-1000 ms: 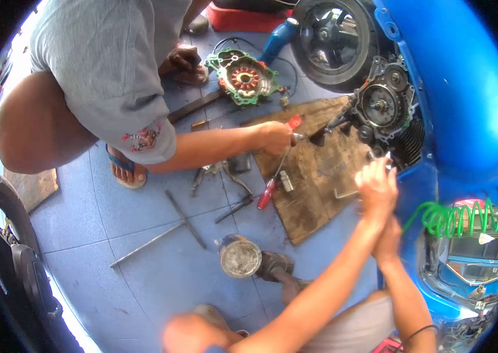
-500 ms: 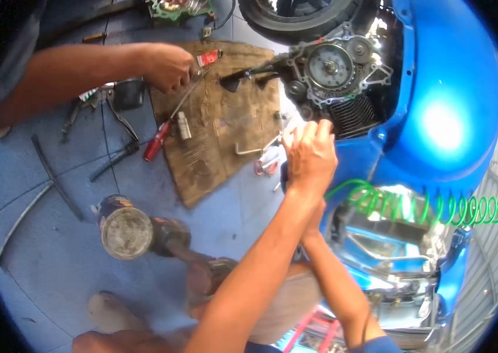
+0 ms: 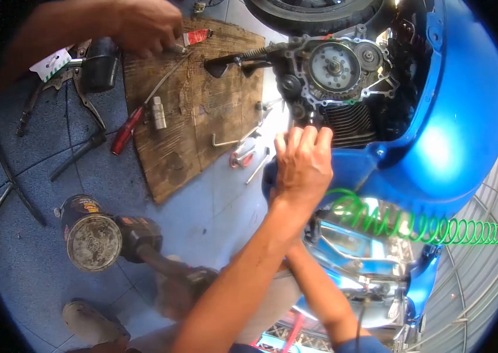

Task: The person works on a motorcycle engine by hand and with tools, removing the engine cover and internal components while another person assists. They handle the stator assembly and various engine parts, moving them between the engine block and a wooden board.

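My left hand (image 3: 305, 159) is closed just below the open engine case (image 3: 334, 67), its knuckles toward the engine. A short shiny shaft (image 3: 312, 117) shows beyond the fingers; the rest of what they hold is hidden. The right forearm (image 3: 325, 294) comes up from the lower right and passes behind my left forearm, which hides the right hand. Beside my left hand is the blue body panel (image 3: 349, 165) of a scooter. Cooling fins (image 3: 349, 123) show just above the knuckles. A round, holed metal disc (image 3: 334, 66) sits in the engine case.
Another person's hand (image 3: 149, 26) reaches over a brown board (image 3: 196, 112) near a red tube (image 3: 197, 36). A red-handled screwdriver (image 3: 125, 134), socket (image 3: 158, 113) and hex key (image 3: 225, 141) lie there. A can (image 3: 93, 241) stands left; a green coiled hose (image 3: 414, 226) hangs right.
The view has shifted, so the board, tools and can appear farther left. My left hand stays closed below the engine. The other person's hand appears higher up in view.
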`<state>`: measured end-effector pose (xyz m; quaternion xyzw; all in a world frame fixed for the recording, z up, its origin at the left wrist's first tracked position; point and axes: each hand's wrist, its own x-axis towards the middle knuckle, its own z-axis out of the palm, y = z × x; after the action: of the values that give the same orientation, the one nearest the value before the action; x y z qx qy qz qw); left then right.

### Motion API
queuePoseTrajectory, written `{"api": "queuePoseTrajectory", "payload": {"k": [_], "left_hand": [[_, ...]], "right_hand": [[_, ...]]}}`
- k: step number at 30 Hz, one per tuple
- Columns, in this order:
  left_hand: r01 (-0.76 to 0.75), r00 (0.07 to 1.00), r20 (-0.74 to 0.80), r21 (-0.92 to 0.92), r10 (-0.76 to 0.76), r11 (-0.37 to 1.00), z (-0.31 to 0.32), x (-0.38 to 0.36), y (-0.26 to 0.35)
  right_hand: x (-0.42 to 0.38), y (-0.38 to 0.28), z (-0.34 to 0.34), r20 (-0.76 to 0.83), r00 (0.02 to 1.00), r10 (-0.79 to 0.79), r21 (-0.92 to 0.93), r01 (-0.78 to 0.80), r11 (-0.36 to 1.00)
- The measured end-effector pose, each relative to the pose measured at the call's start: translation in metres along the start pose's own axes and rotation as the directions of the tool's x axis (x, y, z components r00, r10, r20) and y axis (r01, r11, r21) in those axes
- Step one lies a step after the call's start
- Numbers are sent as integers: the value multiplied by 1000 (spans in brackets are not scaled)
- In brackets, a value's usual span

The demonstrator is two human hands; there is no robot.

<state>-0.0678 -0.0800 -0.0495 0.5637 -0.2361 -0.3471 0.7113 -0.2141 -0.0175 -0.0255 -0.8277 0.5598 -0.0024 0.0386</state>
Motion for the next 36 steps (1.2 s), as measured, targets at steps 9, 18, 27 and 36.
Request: {"api": "queuePoseTrajectory", "payload": {"k": [9, 18, 27, 36], "left_hand": [[10, 1000, 12, 2, -10, 1000, 2, -1, -3], [10, 1000, 11, 13, -10, 1000, 3, -1, -3], [15, 1000, 17, -1, -15, 1000, 3, -1, -3], [7, 1000, 20, 15, -8, 1000, 4, -2, -3]], "right_hand": [[-6, 6, 2, 8, 1000, -1, -85, 2, 996], [-2, 11, 7, -2, 999, -36, -139, 35, 990], [-5, 15, 16, -14, 998, -55, -176, 52, 983], [-9, 14, 16, -42, 996, -76, -213, 65, 975]]}}
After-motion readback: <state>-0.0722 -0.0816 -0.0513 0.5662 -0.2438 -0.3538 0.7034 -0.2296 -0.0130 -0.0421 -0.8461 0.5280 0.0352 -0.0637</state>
